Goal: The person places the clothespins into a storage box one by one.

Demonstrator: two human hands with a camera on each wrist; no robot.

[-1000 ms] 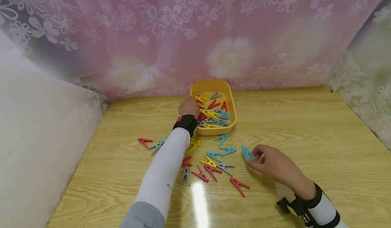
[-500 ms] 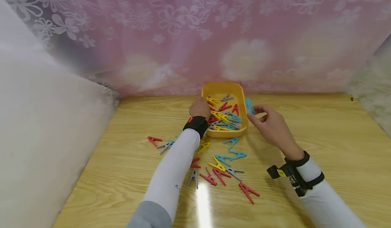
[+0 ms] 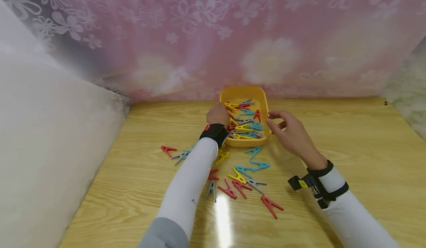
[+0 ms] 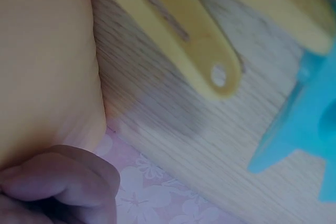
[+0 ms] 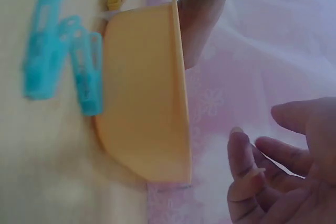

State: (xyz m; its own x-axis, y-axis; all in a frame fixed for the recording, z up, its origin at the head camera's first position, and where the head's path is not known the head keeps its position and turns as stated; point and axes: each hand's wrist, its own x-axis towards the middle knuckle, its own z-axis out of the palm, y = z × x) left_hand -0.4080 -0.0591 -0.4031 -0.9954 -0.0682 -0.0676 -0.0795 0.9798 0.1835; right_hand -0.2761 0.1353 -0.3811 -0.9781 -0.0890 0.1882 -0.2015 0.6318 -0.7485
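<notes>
A yellow plastic basket (image 3: 246, 143) holds several clothespins in red, yellow, blue and grey. My left hand (image 3: 217, 115) grips its left rim; in the left wrist view curled fingers (image 4: 79, 177) sit against the basket wall (image 4: 47, 61). Just off the right rim is my right hand (image 3: 293, 135), fingers spread and loosely bent with nothing between them, as the right wrist view also shows. A blue clothespin (image 3: 246, 112) lies inside, towards the back of the basket. Outside, in front of it, are more blue clothespins (image 3: 254, 152).
Loose clothespins are scattered on the wooden table (image 3: 349, 159): a red clothespin (image 3: 271, 205), a grey clothespin (image 3: 211, 190) and several others, some partly hidden by the left sleeve. A pink floral curtain (image 3: 186, 48) hangs behind the basket, with a white wall (image 3: 50, 137) at left.
My right hand moved up from the table's right to the basket with a blue clothespin and has let it go; a blue clothespin now lies inside. The left hand stays on the rim.
</notes>
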